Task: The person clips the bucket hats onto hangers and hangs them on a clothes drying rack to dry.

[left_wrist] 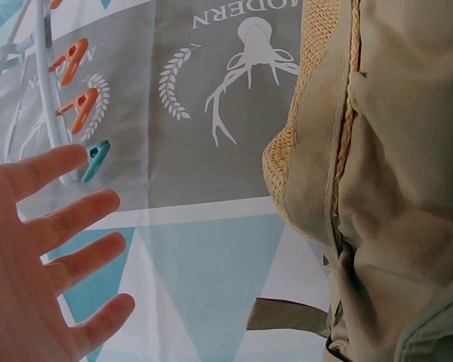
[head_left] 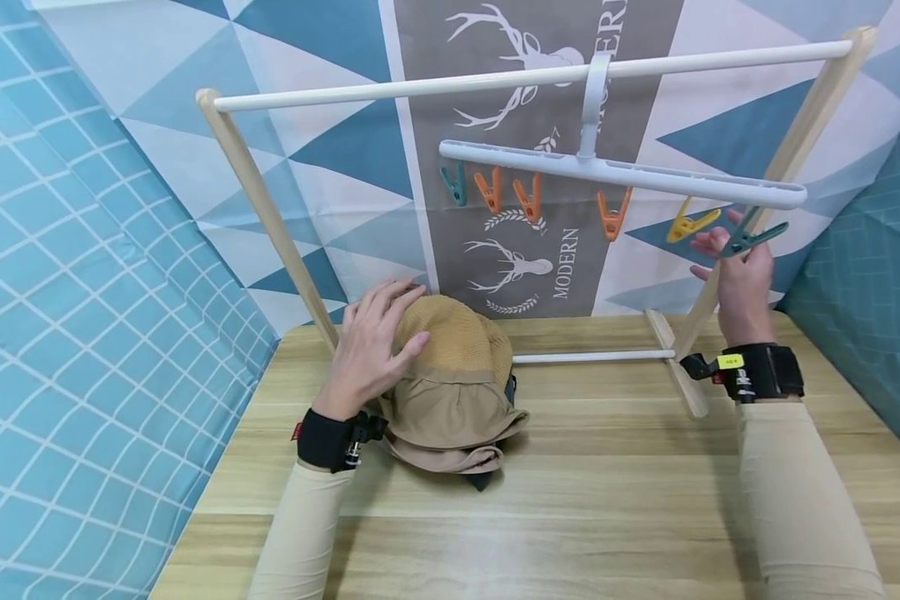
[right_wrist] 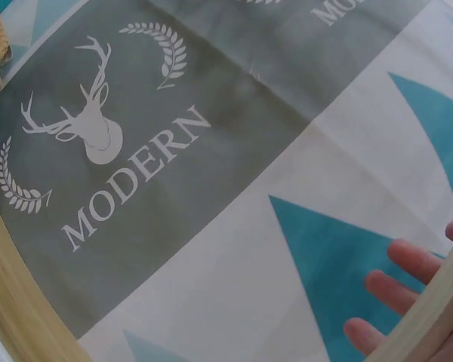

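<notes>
Though a post part-hides the right grip, it and the left grip splay.

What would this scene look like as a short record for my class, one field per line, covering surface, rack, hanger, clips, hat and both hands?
Surface: wood-grain table
Rack: wooden frame with a white top bar
Hanger: pale blue hanger, hooked over the top bar, right end lower
Clips: six clips along the hanger; three orange, two teal, one yellow
Hat: tan hat with a woven crown, on the table
Left hand: left hand at the hat's left side, fingers spread
Right hand: right hand beside the right post; contact unclear
</notes>
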`<state>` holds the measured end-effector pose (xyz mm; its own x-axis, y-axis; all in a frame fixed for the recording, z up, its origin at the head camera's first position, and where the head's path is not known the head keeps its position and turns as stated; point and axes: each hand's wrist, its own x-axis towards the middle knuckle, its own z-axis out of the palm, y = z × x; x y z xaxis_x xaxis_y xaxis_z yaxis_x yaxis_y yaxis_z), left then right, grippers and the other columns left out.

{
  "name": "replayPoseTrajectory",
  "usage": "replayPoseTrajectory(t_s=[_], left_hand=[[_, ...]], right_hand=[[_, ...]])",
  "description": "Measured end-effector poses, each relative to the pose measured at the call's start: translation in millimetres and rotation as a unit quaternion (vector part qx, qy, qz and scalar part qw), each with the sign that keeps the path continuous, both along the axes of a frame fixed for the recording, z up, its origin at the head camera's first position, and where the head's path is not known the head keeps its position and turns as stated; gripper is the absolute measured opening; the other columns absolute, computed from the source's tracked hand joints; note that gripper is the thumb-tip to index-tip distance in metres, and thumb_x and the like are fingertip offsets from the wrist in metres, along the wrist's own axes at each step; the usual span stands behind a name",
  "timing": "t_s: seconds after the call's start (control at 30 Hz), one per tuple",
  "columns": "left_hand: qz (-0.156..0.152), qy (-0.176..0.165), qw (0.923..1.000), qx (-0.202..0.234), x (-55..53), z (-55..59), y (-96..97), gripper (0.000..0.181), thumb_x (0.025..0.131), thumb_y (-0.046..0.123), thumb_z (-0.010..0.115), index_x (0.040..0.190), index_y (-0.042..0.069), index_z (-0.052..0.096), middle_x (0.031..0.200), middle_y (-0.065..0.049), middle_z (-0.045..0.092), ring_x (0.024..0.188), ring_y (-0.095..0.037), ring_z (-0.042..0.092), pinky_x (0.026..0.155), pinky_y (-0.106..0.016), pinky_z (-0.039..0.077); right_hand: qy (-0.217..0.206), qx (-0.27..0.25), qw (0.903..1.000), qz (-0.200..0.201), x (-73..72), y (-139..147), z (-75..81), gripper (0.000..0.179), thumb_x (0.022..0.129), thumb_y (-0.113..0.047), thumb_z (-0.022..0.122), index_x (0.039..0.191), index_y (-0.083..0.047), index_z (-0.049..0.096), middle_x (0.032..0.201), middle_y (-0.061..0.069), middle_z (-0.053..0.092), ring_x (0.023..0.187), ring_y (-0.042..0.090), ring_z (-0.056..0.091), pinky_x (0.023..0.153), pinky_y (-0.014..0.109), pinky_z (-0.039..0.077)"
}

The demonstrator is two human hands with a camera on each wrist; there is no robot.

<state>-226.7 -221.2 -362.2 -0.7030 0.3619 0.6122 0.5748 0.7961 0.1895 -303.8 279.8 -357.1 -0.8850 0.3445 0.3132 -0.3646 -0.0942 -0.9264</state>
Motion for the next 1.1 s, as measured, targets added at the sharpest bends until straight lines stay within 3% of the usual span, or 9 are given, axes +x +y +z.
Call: replayPoseTrajectory(t_s=[0.1, 0.2, 0.4, 0.6, 0.87, 1.1], left_hand=[[0.001, -0.002, 1.0000, -0.001, 0.5, 1.5, -1.2, 0.102, 0.109, 0.087, 0.015, 0.161, 0.012, 0.062, 0.166, -0.019, 0.059, 0.159, -0.046, 0.050, 0.116, -0.076, 0.041], [0.000, -0.002, 1.0000, -0.001, 0.2, 1.9, -0.4, 0.102, 0.109, 0.087, 0.016, 0.162, 0.013, 0.061, 0.167, -0.019, 0.058, 0.159, -0.046, 0.050, 0.117, -0.076, 0.041], [-0.003, -0.004, 1.0000, -0.003, -1.1, 0.5, 1.2, 0.101, 0.109, 0.087, 0.016, 0.161, 0.013, 0.062, 0.167, -0.019, 0.058, 0.159, -0.045, 0.049, 0.117, -0.075, 0.041], [-0.004, -0.005, 1.0000, -0.005, -0.9, -1.9, 1.7, 0.102, 0.109, 0.087, 0.016, 0.161, 0.014, 0.062, 0.167, -0.019, 0.058, 0.159, -0.045, 0.049, 0.116, -0.075, 0.041], [-0.002, -0.014, 0.9999, -0.002, 1.6, -2.3, 0.2, 0.102, 0.109, 0.087, 0.015, 0.162, 0.015, 0.061, 0.168, -0.019, 0.058, 0.160, -0.045, 0.048, 0.118, -0.075, 0.040], [-0.001, -0.011, 0.9999, 0.000, 0.7, -1.8, -0.3, 0.102, 0.108, 0.088, 0.015, 0.161, 0.015, 0.062, 0.168, -0.019, 0.058, 0.160, -0.046, 0.048, 0.117, -0.075, 0.040]], right_hand=[[0.010, -0.006, 0.9999, 0.006, -3.2, -2.3, -1.9, 0.044, 0.115, -0.037, 0.067, 0.153, -0.017, 0.058, 0.100, -0.009, 0.083, 0.098, 0.005, 0.080, 0.079, 0.016, 0.063], [0.016, 0.006, 0.9999, -0.003, -4.8, -1.6, -3.2, 0.028, 0.117, -0.040, 0.063, 0.127, -0.015, 0.070, 0.085, -0.008, 0.082, 0.080, 0.004, 0.081, 0.074, 0.016, 0.063], [0.012, -0.024, 0.9996, 0.002, -7.0, 0.8, -5.5, 0.046, 0.118, -0.039, 0.059, 0.087, -0.007, 0.071, 0.068, -0.004, 0.071, 0.057, 0.006, 0.067, 0.060, 0.016, 0.059], [-0.008, -0.058, 0.9981, 0.019, -7.9, 0.9, -8.9, 0.060, 0.119, -0.045, 0.055, 0.072, -0.008, 0.060, 0.059, -0.005, 0.060, 0.051, 0.009, 0.051, 0.053, 0.020, 0.049], [-0.009, -0.067, 0.9971, 0.035, -13.3, -2.8, -11.6, 0.067, 0.119, -0.053, 0.048, 0.065, -0.015, 0.038, 0.055, -0.007, 0.033, 0.054, 0.019, 0.020, 0.061, 0.039, 0.014], [-0.009, -0.053, 0.9985, 0.011, -15.4, -5.0, -12.4, 0.070, 0.119, -0.054, 0.047, 0.061, -0.017, 0.036, 0.053, -0.009, 0.032, 0.049, 0.013, 0.023, 0.062, 0.040, 0.012]])
